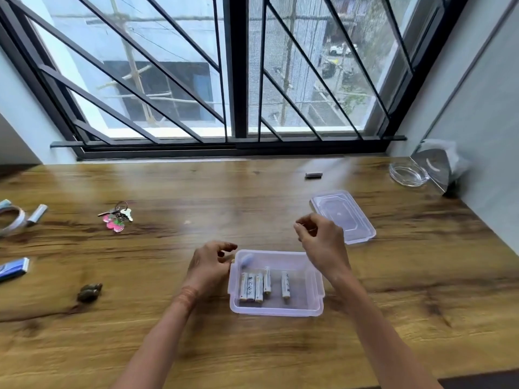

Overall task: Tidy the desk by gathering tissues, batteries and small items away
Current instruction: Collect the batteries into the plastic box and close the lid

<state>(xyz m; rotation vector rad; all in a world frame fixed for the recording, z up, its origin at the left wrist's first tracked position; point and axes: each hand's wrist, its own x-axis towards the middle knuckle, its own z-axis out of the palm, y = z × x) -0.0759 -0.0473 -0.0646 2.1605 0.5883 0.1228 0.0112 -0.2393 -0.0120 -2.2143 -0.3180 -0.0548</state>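
Head view: batteries (pixel 262 286) bear unreadable print; left hand (pixel 209 266) and right hand (pixel 321 242) loosely curled, empty.

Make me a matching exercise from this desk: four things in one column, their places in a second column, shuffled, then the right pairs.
Things:
1. batteries
2. lid
3. keys
4. glass ashtray

Places:
A. far right corner, near the wall
B. inside the clear box
C. on the desk's left side, beside pink charms
D. flat on the desk behind the right hand

Pairs: 1-B, 2-D, 3-C, 4-A
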